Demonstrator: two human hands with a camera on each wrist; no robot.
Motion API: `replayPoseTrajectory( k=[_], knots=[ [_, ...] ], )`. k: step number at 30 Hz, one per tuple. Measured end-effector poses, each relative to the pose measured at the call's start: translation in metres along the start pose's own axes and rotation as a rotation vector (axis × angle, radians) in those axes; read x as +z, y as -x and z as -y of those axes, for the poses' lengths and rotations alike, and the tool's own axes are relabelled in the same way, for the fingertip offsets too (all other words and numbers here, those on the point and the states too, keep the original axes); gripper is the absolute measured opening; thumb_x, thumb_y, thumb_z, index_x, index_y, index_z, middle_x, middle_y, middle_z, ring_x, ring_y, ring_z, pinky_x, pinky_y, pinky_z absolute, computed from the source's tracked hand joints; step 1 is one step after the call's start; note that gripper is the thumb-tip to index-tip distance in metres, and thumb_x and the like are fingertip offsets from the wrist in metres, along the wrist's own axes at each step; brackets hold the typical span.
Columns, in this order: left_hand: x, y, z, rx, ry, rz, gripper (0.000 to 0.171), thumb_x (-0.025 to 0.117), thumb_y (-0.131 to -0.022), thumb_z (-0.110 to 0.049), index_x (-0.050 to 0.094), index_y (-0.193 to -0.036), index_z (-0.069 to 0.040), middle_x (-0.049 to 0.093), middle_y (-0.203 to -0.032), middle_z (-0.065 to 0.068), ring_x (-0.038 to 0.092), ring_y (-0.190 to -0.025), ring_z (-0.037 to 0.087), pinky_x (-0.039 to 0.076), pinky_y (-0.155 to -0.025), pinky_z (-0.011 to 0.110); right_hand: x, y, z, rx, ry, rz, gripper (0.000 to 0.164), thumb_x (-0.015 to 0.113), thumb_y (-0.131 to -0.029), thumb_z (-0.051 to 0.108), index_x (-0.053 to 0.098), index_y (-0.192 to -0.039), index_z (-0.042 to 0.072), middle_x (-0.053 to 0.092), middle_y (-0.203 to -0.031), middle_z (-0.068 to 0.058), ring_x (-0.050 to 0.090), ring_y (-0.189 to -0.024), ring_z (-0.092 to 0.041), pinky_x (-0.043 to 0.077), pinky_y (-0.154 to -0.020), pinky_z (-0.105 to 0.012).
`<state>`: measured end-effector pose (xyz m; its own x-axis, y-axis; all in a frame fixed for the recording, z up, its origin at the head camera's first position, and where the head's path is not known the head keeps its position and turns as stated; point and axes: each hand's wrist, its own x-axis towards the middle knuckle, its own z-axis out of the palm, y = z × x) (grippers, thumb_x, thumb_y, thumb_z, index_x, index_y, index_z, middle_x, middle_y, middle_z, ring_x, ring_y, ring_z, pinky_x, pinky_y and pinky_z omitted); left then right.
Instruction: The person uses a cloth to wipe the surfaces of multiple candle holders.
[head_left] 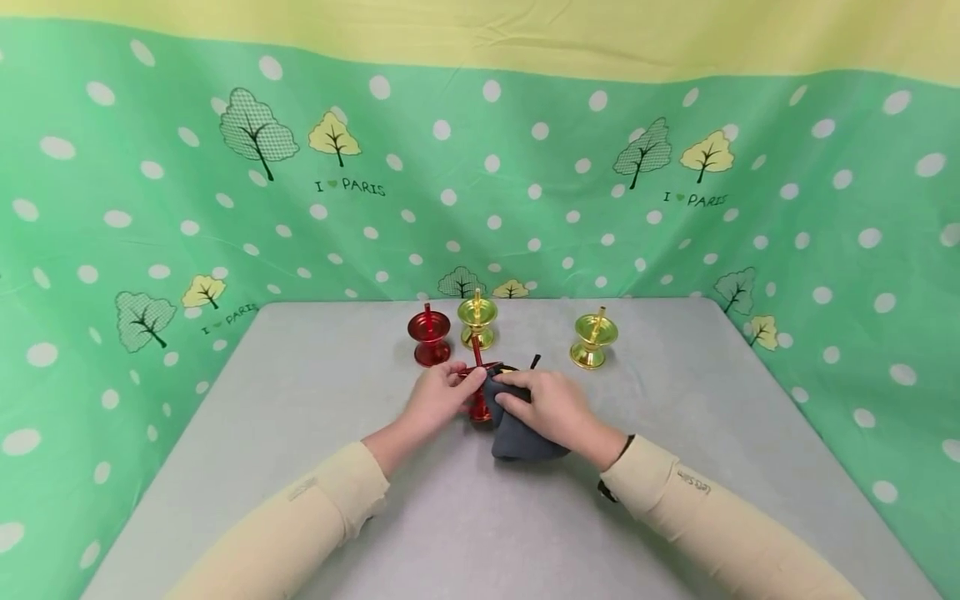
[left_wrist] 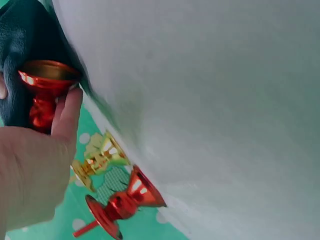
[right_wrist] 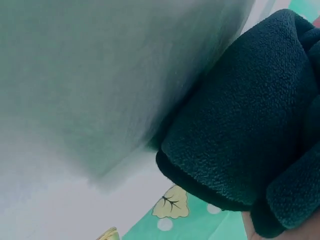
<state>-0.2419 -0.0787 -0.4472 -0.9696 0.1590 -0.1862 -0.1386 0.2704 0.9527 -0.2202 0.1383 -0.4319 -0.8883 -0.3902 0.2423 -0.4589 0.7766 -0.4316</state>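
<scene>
A shiny red candle holder (head_left: pixel 479 407) with a thin central stem is gripped by my left hand (head_left: pixel 437 397) over the middle of the table. In the left wrist view its flared foot (left_wrist: pixel 50 72) faces the camera, with the fingers curled around its side. My right hand (head_left: pixel 557 407) pinches a dark grey plush cloth (head_left: pixel 522 439) and presses it against the right side of the holder. Folds of the cloth hang below the right hand and fill much of the right wrist view. The cloth hides part of the holder's cup.
Behind the hands stand another red candle holder (head_left: pixel 431 340) and a gold one (head_left: pixel 477 323) side by side. A second gold candle holder (head_left: pixel 592 340) stands farther right. The grey table (head_left: pixel 315 383) ends at a green dotted curtain (head_left: pixel 420 192).
</scene>
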Motion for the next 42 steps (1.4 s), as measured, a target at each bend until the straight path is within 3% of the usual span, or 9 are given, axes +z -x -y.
replayPoseTrajectory(
  k=[6, 13, 18, 21, 27, 33, 35, 39, 42],
  knots=[
    [-0.007, 0.001, 0.002, -0.004, 0.012, 0.042, 0.076, 0.071, -0.104, -0.041, 0.043, -0.156, 0.008, 0.063, -0.147, 0.029, 0.078, -0.109, 0.034, 0.065, -0.091, 0.043, 0.000, 0.001, -0.005, -0.029, -0.026, 0.022, 0.036, 0.077, -0.100, 0.034, 0.076, -0.135, 0.025, 0.078, -0.131, -0.008, 0.078, -0.110, -0.031, 0.063, -0.086, -0.050],
    [-0.010, 0.001, 0.007, 0.175, -0.389, -0.044, 0.084, 0.082, -0.093, -0.050, 0.053, -0.152, 0.002, 0.072, -0.134, 0.021, 0.074, -0.118, 0.030, 0.060, -0.101, 0.049, 0.003, 0.001, -0.011, -0.027, -0.066, 0.032, 0.038, 0.073, -0.103, 0.035, 0.073, -0.139, 0.022, 0.076, -0.133, -0.012, 0.077, -0.114, -0.034, 0.062, -0.092, -0.052],
    [-0.012, 0.009, 0.009, 0.272, -0.619, -0.016, 0.110, 0.094, -0.078, -0.053, 0.043, -0.159, 0.002, 0.059, -0.154, 0.022, 0.060, -0.140, 0.038, 0.052, -0.115, 0.054, 0.003, -0.001, -0.013, -0.025, -0.080, 0.037, 0.038, 0.073, -0.103, 0.035, 0.073, -0.139, 0.022, 0.076, -0.133, -0.013, 0.076, -0.115, -0.034, 0.062, -0.093, -0.053],
    [-0.012, 0.014, 0.008, 0.343, -0.701, -0.012, 0.111, 0.096, -0.077, -0.049, 0.041, -0.159, 0.002, 0.052, -0.160, 0.021, 0.050, -0.149, 0.040, 0.044, -0.122, 0.055, 0.002, -0.002, -0.013, -0.022, -0.081, 0.029, 0.038, 0.073, -0.103, 0.035, 0.074, -0.138, 0.022, 0.076, -0.132, -0.014, 0.077, -0.114, -0.034, 0.061, -0.094, -0.053],
    [-0.012, 0.018, 0.006, 0.455, -0.709, -0.045, 0.090, 0.095, -0.081, -0.038, 0.051, -0.153, -0.003, 0.062, -0.150, 0.017, 0.059, -0.141, 0.037, 0.047, -0.119, 0.053, 0.001, -0.001, -0.014, -0.024, -0.074, 0.025, 0.037, 0.074, -0.102, 0.034, 0.075, -0.137, 0.021, 0.078, -0.129, -0.014, 0.078, -0.111, -0.033, 0.062, -0.092, -0.052],
    [-0.010, 0.019, 0.014, 0.567, -0.698, -0.056, 0.086, 0.093, -0.083, -0.035, 0.049, -0.152, -0.008, 0.066, -0.145, 0.014, 0.064, -0.135, 0.035, 0.052, -0.115, 0.049, 0.003, 0.002, -0.014, -0.018, -0.087, 0.027, 0.038, 0.073, -0.103, 0.034, 0.074, -0.138, 0.019, 0.077, -0.132, -0.013, 0.076, -0.115, -0.033, 0.061, -0.095, -0.052],
    [-0.009, 0.019, 0.015, 0.537, -0.636, -0.059, 0.083, 0.093, -0.084, -0.035, 0.050, -0.151, -0.011, 0.067, -0.144, 0.013, 0.068, -0.129, 0.036, 0.056, -0.110, 0.050, 0.003, 0.002, -0.015, -0.021, -0.090, 0.024, 0.038, 0.074, -0.102, 0.033, 0.074, -0.137, 0.018, 0.076, -0.133, -0.013, 0.076, -0.115, -0.033, 0.061, -0.095, -0.052],
    [-0.010, 0.019, 0.009, 0.396, -0.481, -0.058, 0.072, 0.092, -0.086, -0.038, 0.056, -0.144, -0.017, 0.068, -0.145, 0.012, 0.072, -0.122, 0.040, 0.059, -0.104, 0.053, 0.003, 0.003, -0.015, -0.032, -0.085, 0.025, 0.038, 0.075, -0.102, 0.032, 0.074, -0.137, 0.019, 0.076, -0.133, -0.013, 0.077, -0.113, -0.033, 0.062, -0.092, -0.051],
    [-0.011, 0.018, 0.005, 0.344, -0.456, -0.040, 0.073, 0.094, -0.083, -0.035, 0.057, -0.144, -0.019, 0.067, -0.147, 0.010, 0.072, -0.122, 0.041, 0.059, -0.103, 0.054, 0.004, 0.003, -0.015, -0.036, -0.078, 0.027, 0.039, 0.075, -0.101, 0.033, 0.074, -0.138, 0.018, 0.076, -0.134, -0.013, 0.077, -0.114, -0.033, 0.062, -0.093, -0.051]
  ],
)
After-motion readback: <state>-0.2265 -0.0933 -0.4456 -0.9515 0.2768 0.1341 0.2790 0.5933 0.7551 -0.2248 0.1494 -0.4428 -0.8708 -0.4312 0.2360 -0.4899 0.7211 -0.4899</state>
